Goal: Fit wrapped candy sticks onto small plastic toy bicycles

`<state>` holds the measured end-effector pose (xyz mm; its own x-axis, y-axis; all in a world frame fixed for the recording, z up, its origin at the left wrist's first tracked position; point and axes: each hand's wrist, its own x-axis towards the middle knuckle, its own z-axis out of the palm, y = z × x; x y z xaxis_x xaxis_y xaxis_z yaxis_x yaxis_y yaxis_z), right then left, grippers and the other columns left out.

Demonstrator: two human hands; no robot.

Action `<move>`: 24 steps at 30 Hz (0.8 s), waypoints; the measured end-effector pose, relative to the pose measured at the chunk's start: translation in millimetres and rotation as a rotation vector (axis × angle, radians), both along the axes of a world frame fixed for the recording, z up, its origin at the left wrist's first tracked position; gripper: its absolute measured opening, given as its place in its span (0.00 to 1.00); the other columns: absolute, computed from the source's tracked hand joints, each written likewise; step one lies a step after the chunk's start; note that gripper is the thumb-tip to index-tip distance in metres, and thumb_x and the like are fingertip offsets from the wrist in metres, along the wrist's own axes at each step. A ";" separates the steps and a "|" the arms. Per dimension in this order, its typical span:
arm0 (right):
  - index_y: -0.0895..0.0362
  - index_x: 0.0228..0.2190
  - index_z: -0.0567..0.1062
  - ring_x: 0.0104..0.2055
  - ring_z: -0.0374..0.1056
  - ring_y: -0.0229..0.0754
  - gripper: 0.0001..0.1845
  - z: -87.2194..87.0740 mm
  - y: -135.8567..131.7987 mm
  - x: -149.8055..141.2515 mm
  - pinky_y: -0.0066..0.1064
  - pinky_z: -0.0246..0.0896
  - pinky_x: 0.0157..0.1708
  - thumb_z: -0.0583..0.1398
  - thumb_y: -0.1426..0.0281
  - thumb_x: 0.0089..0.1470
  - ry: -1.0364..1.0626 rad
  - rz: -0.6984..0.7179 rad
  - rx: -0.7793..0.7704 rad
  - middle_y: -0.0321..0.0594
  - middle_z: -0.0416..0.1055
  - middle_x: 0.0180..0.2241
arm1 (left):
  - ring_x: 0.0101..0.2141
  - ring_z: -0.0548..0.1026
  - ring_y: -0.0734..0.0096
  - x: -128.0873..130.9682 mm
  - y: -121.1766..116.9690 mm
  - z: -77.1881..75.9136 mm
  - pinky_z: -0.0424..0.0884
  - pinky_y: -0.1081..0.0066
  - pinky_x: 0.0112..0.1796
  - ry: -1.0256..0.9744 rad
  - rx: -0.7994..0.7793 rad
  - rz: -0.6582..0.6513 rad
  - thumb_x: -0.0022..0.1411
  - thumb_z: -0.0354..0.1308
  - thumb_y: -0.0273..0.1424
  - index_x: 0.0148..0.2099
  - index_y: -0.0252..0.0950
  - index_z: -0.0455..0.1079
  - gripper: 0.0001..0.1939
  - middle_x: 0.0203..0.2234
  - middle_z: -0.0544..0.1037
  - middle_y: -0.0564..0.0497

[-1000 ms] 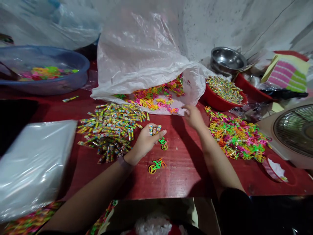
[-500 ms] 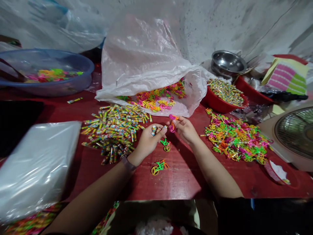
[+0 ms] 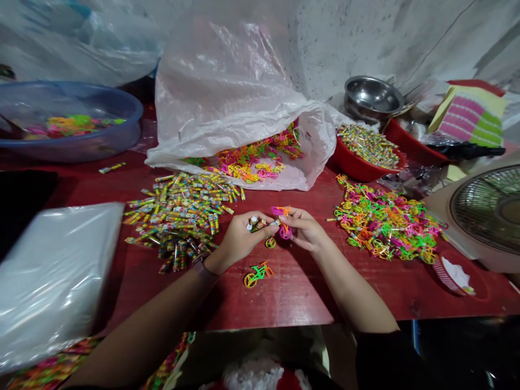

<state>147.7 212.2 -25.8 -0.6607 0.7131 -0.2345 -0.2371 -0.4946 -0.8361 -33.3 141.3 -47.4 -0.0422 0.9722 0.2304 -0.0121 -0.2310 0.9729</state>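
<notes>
My left hand [image 3: 244,236] pinches a few small printed candy tubes [image 3: 255,223] at the fingertips. My right hand [image 3: 304,229] holds a pink plastic toy bicycle [image 3: 284,222] with an orange part, right beside those tubes. Below the hands, a yellow-wheeled toy bicycle [image 3: 270,242] is partly hidden by them. A green bicycle with yellow wheels [image 3: 258,274] lies on the red table [image 3: 292,292]. A heap of candy tubes [image 3: 179,219] lies left of my left hand, and a heap of colourful toy bicycles [image 3: 385,219] lies right of my right hand.
A white plastic bag [image 3: 227,97] holds more bicycles. A red bowl of candy tubes [image 3: 365,154], a steel bowl [image 3: 371,97], a blue basin [image 3: 69,122], a stack of clear bags [image 3: 52,276] and a fan [image 3: 489,208] surround the table.
My right hand has moved left with the pink bicycle and now meets my left hand. The candy tubes stay in my left hand, which has shifted slightly right.
</notes>
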 end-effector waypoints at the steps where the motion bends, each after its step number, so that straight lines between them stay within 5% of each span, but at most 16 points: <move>1: 0.59 0.42 0.84 0.28 0.75 0.34 0.22 -2.3 1.2 0.7 0.21 0.71 0.29 0.76 0.70 0.42 -0.001 0.023 -0.043 0.39 0.83 0.34 | 0.31 0.79 0.69 -0.6 -0.7 -0.5 0.74 0.71 0.35 0.023 0.005 -0.002 0.58 0.71 0.37 0.38 0.34 0.80 0.12 0.32 0.84 0.48; 6: 0.60 0.42 0.84 0.29 0.76 0.35 0.22 -9.2 4.5 0.5 0.22 0.74 0.30 0.76 0.71 0.41 -0.012 0.043 -0.144 0.41 0.83 0.34 | 0.32 0.81 0.67 -2.2 -3.2 -3.6 0.75 0.70 0.35 0.087 -0.004 -0.005 0.59 0.71 0.39 0.39 0.34 0.80 0.13 0.35 0.85 0.46; 11: 0.61 0.33 0.84 0.26 0.71 0.31 0.14 -9.1 -0.4 -4.7 0.21 0.68 0.29 0.76 0.66 0.45 -0.012 -0.064 -0.019 0.37 0.80 0.27 | 0.33 0.81 0.66 -1.1 -2.0 -6.0 0.75 0.69 0.36 0.139 0.022 0.105 0.59 0.71 0.40 0.40 0.35 0.80 0.14 0.36 0.86 0.46; 18: 0.59 0.42 0.84 0.28 0.72 0.32 0.21 -2.9 -2.1 -2.0 0.21 0.67 0.30 0.75 0.68 0.45 -0.038 -0.041 0.046 0.38 0.82 0.33 | 0.38 0.82 0.64 -0.5 -4.2 -2.0 0.76 0.68 0.40 0.189 0.077 0.100 0.62 0.69 0.38 0.42 0.35 0.80 0.12 0.37 0.85 0.46; 24: 0.59 0.42 0.82 0.28 0.74 0.33 0.21 -9.2 -0.4 -2.8 0.22 0.72 0.28 0.75 0.69 0.44 0.023 0.032 -0.069 0.39 0.82 0.34 | 0.38 0.81 0.65 -2.9 -2.8 -5.5 0.74 0.68 0.42 0.241 0.149 0.094 0.63 0.68 0.37 0.40 0.36 0.80 0.09 0.36 0.85 0.47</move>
<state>144.9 211.8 -35.0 -0.6887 0.6742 -0.2670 -0.2386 -0.5583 -0.7946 -36.2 138.5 -52.9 -0.0566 0.9216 0.3841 0.2436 -0.3603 0.9005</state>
